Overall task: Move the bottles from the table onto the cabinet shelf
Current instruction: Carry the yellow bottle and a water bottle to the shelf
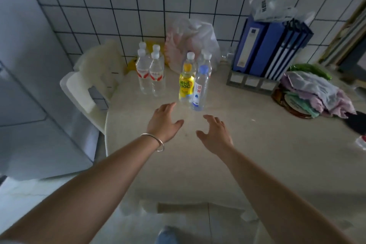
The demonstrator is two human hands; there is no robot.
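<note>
Yellow-capped bottle (186, 83) stands just beyond your empty, spread left hand (165, 123); wrap its label band while your empty, spread right hand (215, 134) takes the blue-capped bottle (200, 89) beside it.

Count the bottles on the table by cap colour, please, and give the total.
White cap: 6, four in the left cluster and two behind the front pair
Yellow cap: 1
Blue cap: 1
Total: 8
</note>
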